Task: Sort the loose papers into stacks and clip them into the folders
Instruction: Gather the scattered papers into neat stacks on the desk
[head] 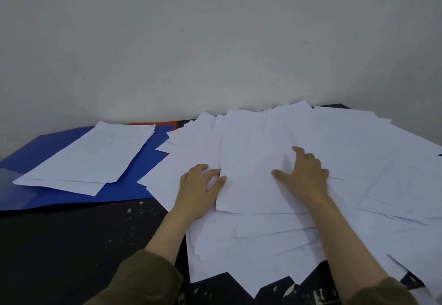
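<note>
Nearest the camera, two olive-brown sleeves (146,278) came in from the bottom edge, with bare forearms reaching forward over a dark, paint-flecked table (71,245). The left hand (199,186) lay at the left edge of a single top sheet (251,161), its thumb on top of the sheet's edge and its fingers spread loosely beside and slightly under that edge; whether it truly pinched the sheet could not be told. The right hand (305,173) rested flat on the same sheet, fingers splayed wide and straight, pressing down and holding nothing. That sheet lay with its long axis running away from the person toward the wall (215,41), its near short edge just in front of the hands. It sat on a broad heap of loose white papers (358,161) that covered the right half of the table, sheets fanned at many angles with corners jutting over the near edge. To the left, well apart from both hands, a small stack of papers (88,159) lay on an open blue folder (134,185), its long axis slanting from near-left to far-right. A strip of a red folder (167,123) showed behind the blue one, against the wall.
</note>
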